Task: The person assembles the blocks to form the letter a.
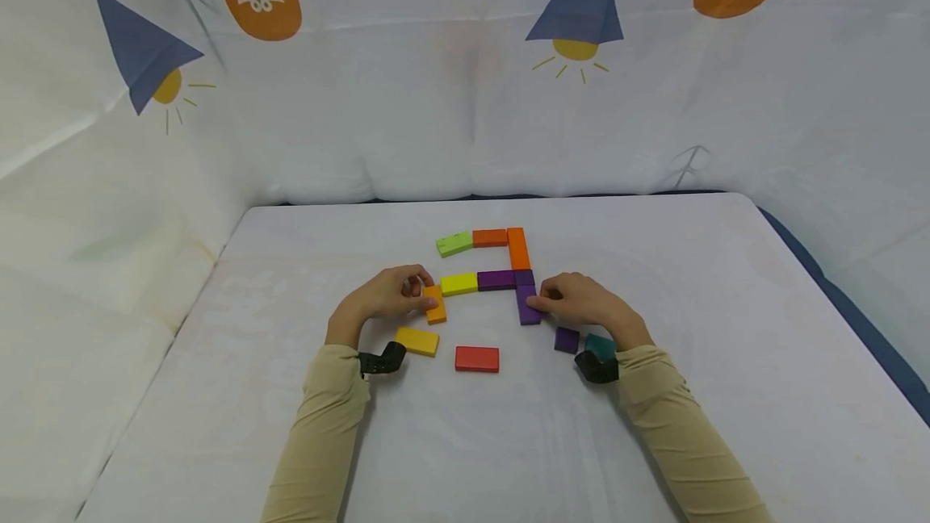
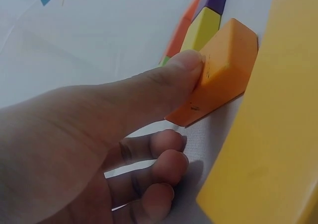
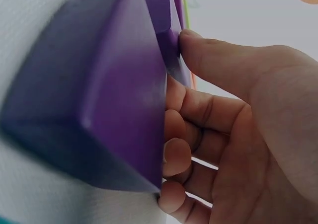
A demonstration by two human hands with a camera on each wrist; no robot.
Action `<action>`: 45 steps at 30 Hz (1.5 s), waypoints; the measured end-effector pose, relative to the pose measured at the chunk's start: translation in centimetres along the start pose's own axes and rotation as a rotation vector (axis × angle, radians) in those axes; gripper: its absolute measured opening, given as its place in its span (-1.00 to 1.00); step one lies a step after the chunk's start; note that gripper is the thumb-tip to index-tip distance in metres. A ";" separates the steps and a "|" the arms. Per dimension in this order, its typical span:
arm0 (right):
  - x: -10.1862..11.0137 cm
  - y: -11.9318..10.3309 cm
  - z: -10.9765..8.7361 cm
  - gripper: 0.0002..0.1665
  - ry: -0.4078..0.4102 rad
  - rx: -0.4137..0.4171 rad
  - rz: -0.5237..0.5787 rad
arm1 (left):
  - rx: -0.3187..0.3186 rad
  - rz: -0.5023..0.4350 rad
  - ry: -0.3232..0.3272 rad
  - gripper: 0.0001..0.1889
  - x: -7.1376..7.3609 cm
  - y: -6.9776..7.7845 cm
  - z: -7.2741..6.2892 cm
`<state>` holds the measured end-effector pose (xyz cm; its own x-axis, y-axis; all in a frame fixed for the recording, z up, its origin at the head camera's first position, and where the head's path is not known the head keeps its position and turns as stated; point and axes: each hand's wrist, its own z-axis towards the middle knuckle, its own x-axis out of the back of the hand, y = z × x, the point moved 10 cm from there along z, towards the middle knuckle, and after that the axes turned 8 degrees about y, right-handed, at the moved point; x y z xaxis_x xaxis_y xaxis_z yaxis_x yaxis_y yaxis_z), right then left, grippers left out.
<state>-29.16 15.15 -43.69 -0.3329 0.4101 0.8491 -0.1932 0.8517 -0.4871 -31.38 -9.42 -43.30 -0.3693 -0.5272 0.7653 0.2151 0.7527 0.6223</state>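
My left hand [image 1: 387, 294] pinches an orange block [image 1: 435, 313], thumb on its side, at the left end of a bright yellow block [image 1: 459, 284]. In the left wrist view the thumb lies along that orange block [image 2: 231, 60], and the index fingertip is hidden behind it. My right hand [image 1: 581, 299] grips a purple block [image 1: 527, 311] between thumb and fingers. This block reaches down from a short dark purple block [image 1: 523, 278], which meets a lying purple block [image 1: 496, 280] beside the yellow one. The right wrist view shows the thumb at the purple block's [image 3: 164, 15] edge.
Above the row, a lime block [image 1: 454, 244], a red-orange block [image 1: 490, 238] and an upright-lying orange block [image 1: 518, 248] join up. Nearer lie a golden yellow block [image 1: 417, 340], a red block [image 1: 477, 359], a purple cube-like block [image 1: 567, 340] and a teal block [image 1: 599, 345].
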 end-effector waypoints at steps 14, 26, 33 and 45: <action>0.0 -0.1 0.1 -0.61 0.007 0.007 0.007 | 0.001 0.000 0.001 -0.64 -0.1 -0.2 0.1; 0.2 -0.1 0.0 -0.61 0.002 -0.002 0.018 | 0.003 -0.002 -0.010 -0.65 -0.2 -0.2 0.1; 0.2 -0.1 0.0 -0.61 0.003 -0.005 0.015 | 0.005 0.005 -0.004 -0.65 -0.2 -0.4 0.2; 0.2 -0.1 0.0 -0.61 -0.008 0.000 0.011 | 0.023 -0.016 -0.005 -0.67 -0.2 -0.4 0.1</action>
<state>-29.22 15.12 -43.48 -0.3423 0.4173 0.8418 -0.1889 0.8471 -0.4967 -31.53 -9.55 -43.68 -0.3772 -0.5368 0.7547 0.1889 0.7532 0.6301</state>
